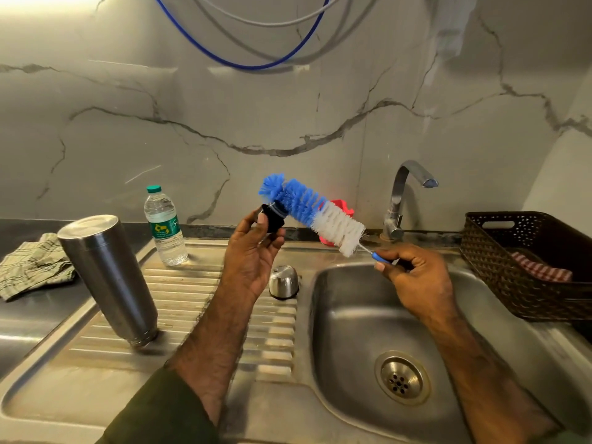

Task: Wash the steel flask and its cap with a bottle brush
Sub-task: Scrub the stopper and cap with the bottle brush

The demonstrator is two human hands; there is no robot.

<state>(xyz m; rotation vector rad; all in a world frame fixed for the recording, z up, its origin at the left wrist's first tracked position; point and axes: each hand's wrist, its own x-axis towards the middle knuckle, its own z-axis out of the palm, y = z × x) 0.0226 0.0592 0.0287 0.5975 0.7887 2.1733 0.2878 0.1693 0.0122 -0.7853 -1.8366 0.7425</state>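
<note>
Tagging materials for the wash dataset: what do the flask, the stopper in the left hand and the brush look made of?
Flask: brushed steel by its dull grey sheen and soft reflections.
Stopper: likely black plastic, matte, no glints.
Brush: blue and white synthetic-looking bristles on thin wire, blue handle probably plastic.

Flask (107, 280), bottle (165, 227) on drainboard (198, 302)

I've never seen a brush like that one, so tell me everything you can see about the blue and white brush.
The bottle brush is a long cylinder of bristles, blue over the far half and white nearer the handle, with a separate blue tuft at the tip. A thin wire stem joins it to a blue handle, which the right hand pinches. It is held in the air, slanting up and leftward above the sink edge. Its blue bristles press against the black stopper held by the left hand.
</note>
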